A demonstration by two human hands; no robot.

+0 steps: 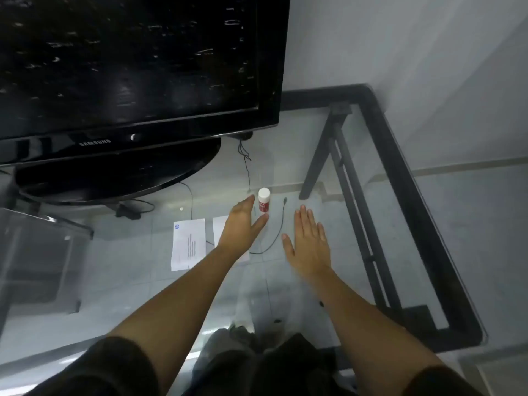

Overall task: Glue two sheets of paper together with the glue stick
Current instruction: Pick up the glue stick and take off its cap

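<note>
A: What does the head camera show on the table?

B: A glass table with a dark frame. A glue stick stands upright on it, white cap up, red label below. Nothing grips it.

A: And the sheets?

B: Two sheets lie flat side by side, nearer the person than the glue stick. The left sheet has print and a small round mark at its top corner. The right sheet is mostly hidden under the left forearm, so I cannot tell what is on it.

A: The hands?

B: The left hand is spread, fingers straight, thumb held apart, and it holds nothing. Its fingertips are just beside the glue stick on the left, and the thumb tip sits just in front of its base. Whether skin touches the tube I cannot tell.

A: The right one?

B: The right hand is flat, palm down, fingers together, empty, over the glass to the right of the glue stick and apart from it.

A: Anything else?

B: A thin black cable curves between the hands. A black television stands at the back left on its stand.
</note>
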